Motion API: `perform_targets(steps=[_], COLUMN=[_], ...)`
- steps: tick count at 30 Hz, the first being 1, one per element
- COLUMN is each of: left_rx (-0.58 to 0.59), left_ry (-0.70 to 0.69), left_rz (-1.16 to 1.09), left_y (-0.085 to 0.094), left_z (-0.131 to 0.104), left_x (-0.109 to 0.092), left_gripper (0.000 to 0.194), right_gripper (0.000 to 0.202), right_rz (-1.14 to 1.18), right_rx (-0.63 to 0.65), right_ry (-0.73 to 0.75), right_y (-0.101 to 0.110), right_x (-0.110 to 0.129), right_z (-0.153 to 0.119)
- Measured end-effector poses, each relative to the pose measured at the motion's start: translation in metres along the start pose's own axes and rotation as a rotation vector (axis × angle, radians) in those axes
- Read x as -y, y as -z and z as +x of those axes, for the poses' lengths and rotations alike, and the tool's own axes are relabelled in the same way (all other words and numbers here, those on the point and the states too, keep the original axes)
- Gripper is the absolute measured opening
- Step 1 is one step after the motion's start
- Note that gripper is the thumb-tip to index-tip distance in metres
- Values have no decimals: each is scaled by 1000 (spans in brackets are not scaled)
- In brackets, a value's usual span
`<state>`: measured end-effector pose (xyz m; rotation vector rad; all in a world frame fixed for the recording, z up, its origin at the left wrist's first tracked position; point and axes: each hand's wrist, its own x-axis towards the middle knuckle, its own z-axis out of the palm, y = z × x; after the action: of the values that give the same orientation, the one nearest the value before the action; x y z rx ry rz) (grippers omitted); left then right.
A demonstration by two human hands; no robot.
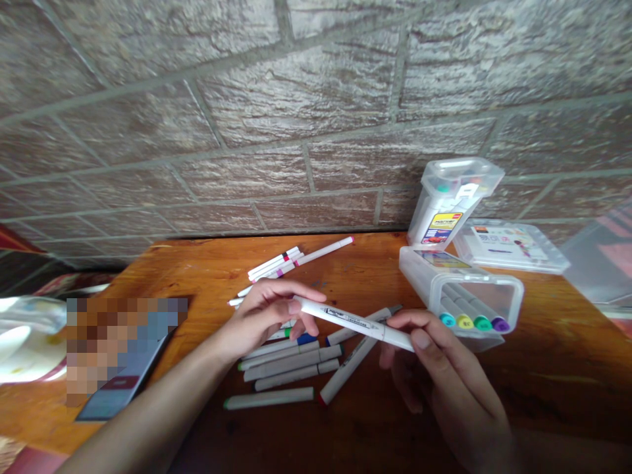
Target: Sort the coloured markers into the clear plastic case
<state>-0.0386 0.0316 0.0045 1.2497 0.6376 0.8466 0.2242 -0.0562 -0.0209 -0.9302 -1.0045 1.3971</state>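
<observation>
A white marker [353, 320] with black print is held up over the table, slanting down to the right. My left hand [266, 313] pinches its left end between thumb and fingers. Its right end is in the fingers of my right hand [439, 362]. Beneath and beside my hands lie several loose markers, among them one with a green tip [269, 399] and one with a red tip [348, 372]. Farther back, more white markers [274, 262] lie grouped, one [326, 250] pointing toward the wall. An open clear case [415, 273] on its side holds several markers with coloured ends.
Behind the open case stands a clear marker box [419, 210], next to a flat clear case [553, 253]. A phone [111, 400] lies at the left, partly pixelated. White dishes [24, 349] sit at the far left. A brick wall [296, 112] borders the table's back edge.
</observation>
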Motion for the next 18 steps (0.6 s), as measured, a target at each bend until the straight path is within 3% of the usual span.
perform_targets(steps=[7, 18], left_rx=[23, -86], left_ry=[-62, -109], left_rz=[200, 323], left_y=[-3, -13], left_z=[-1, 0], left_x=[-3, 1], left_gripper=[22, 15], right_gripper=[28, 30], right_rz=[-17, -193], right_rx=[24, 110], right_ry=[-2, -55], right_y=[2, 9], right_x=[0, -6], right_z=[-1, 2])
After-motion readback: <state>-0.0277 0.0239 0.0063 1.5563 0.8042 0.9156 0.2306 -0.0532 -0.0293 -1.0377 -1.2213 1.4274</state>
